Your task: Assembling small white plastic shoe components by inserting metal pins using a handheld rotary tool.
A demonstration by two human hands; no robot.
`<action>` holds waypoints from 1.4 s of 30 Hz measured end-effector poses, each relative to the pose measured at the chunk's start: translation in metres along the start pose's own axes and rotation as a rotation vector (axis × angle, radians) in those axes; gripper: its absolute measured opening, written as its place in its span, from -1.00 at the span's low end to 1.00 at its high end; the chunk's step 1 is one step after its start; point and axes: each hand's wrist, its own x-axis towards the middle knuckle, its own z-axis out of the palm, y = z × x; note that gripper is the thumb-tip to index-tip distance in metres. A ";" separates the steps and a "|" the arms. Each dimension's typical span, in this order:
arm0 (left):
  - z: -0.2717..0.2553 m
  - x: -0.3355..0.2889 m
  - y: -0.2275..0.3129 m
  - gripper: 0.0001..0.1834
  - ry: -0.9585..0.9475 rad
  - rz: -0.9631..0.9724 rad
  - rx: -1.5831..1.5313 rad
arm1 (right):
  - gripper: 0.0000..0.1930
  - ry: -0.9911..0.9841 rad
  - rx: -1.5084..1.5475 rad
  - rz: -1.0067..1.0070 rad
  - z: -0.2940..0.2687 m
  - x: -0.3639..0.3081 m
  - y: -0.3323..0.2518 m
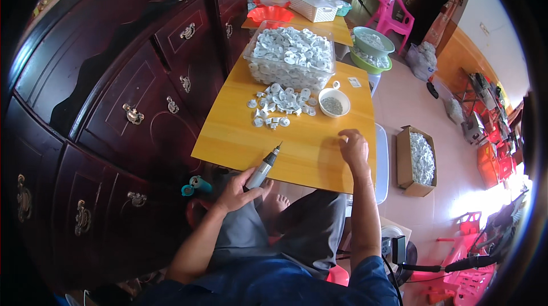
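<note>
The left hand (238, 191) grips a grey electric screwdriver (264, 168), tip resting on the yellow wooden table (240, 135). The right hand (354, 147) rests on the table's right part, fingers curled. Beyond lie loose white plastic parts (279, 103), a small white bowl (334, 102) and a clear bin (290, 56) full of parts

A dark wooden cabinet (131, 95) stands left of the table (228, 135). Pale tiled floor (411, 95) gleams under what seems daylight; pink chairs (391, 6) stand behind.
</note>
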 end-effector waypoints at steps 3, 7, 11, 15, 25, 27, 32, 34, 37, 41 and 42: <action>0.000 0.000 0.007 -0.36 0.006 -0.064 0.018 | -0.84 0.087 -0.056 0.000 -0.012 0.025 -0.007; 0.004 0.005 -0.003 -0.38 -0.018 -0.120 0.022 | -0.88 0.073 -0.099 -0.069 -0.008 0.073 -0.008; 0.003 0.000 -0.002 -0.39 0.039 -0.122 -0.067 | -0.83 -0.213 -0.372 -0.060 0.029 0.130 -0.021; 0.000 -0.001 -0.004 -0.40 0.053 -0.122 -0.068 | -0.74 -0.457 -0.462 0.026 0.032 0.143 -0.035; 0.002 0.006 -0.005 -0.38 0.032 -0.110 -0.080 | -0.75 -0.413 -0.400 0.041 0.035 0.135 -0.023; 0.002 0.006 -0.004 -0.38 0.027 -0.105 -0.060 | -0.76 -0.403 -0.416 0.027 0.034 0.132 -0.027; 0.004 0.007 -0.003 -0.39 0.019 -0.103 -0.020 | -0.77 -0.391 -0.394 0.026 0.029 0.132 -0.029; 0.006 0.007 -0.002 -0.39 0.019 -0.099 -0.017 | -0.78 -0.374 -0.394 -0.001 0.032 0.132 -0.026; 0.006 0.007 0.000 -0.40 0.021 -0.102 -0.022 | -0.79 -0.325 -0.386 -0.020 0.036 0.132 -0.023; 0.004 0.006 -0.005 -0.39 0.019 -0.091 -0.007 | -0.80 -0.284 -0.360 -0.044 0.040 0.132 -0.021; 0.003 0.006 -0.006 -0.38 0.014 -0.083 -0.001 | -0.80 -0.288 -0.360 -0.043 0.041 0.132 -0.020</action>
